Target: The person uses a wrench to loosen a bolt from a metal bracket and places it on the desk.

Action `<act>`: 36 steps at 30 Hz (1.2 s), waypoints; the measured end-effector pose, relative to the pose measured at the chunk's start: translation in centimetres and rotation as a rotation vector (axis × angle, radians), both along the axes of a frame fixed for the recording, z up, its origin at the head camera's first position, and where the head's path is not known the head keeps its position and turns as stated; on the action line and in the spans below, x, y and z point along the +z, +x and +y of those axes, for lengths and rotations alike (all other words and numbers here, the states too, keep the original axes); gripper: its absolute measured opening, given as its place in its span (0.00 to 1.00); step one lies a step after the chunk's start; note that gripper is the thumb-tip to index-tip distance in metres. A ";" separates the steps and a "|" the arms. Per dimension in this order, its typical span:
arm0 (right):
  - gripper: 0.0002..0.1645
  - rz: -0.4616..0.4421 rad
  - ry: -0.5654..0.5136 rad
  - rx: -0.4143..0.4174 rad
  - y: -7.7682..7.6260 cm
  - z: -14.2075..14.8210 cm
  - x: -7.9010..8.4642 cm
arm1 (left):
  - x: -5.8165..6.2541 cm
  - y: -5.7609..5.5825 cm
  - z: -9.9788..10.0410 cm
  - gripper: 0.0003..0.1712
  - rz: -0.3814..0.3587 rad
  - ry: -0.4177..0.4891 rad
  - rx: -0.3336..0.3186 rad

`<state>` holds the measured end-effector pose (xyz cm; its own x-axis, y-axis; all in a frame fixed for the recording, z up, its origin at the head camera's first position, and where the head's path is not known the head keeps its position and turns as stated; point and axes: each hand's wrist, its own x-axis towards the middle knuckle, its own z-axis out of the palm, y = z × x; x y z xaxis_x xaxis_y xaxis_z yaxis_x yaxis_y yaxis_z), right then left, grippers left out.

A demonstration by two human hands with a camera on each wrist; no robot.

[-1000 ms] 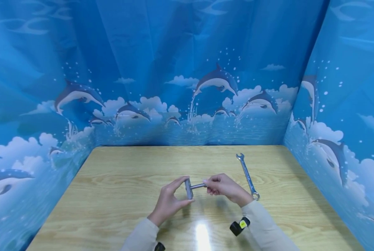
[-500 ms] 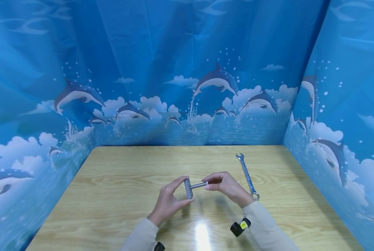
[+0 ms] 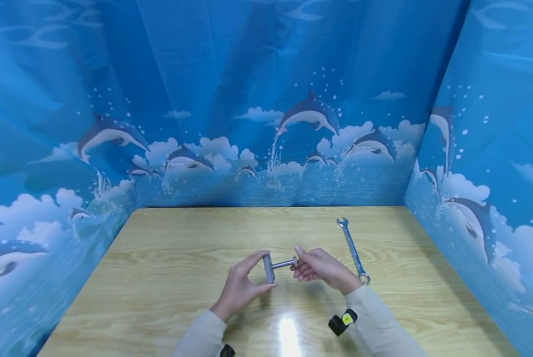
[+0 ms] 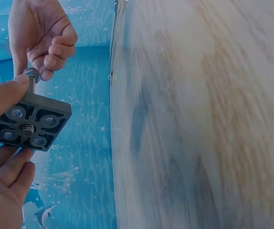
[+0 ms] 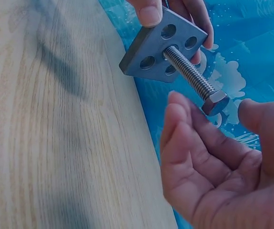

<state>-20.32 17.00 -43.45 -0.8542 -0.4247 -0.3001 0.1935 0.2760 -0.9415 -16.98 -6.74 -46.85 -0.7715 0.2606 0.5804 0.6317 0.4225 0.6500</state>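
Note:
My left hand [image 3: 243, 281] holds a square grey metal plate [image 5: 153, 47] on edge above the table, thumb and fingers on opposite edges. Round holes lie near the plate's corners. A hex-head bolt [image 5: 190, 70] is threaded through its centre; its tip pokes out at the ribbed back in the left wrist view. The bolt's head points toward my right hand [image 3: 323, 270]. In the right wrist view that hand's fingers are loosely bent, and the thumb [image 5: 253, 114] stands apart from the bolt head, which lies between thumb and fingers without being pinched.
A combination wrench [image 3: 352, 250] lies on the wooden table [image 3: 181, 238], right of the right hand. Blue dolphin-print sheets [image 3: 248, 74] hang behind the table and at both sides. A black wrist device [image 3: 340, 323] is strapped by the right sleeve.
The right fingers and thumb, earlier at the bolt head in differing poses, now stand loose around it with the thumb raised. The left hand and plate have stayed in place.

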 end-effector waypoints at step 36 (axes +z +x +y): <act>0.34 0.112 0.013 -0.001 -0.1 0.3 0.8 | 0.1 0.0 0.0 0.44 -0.019 -0.006 0.005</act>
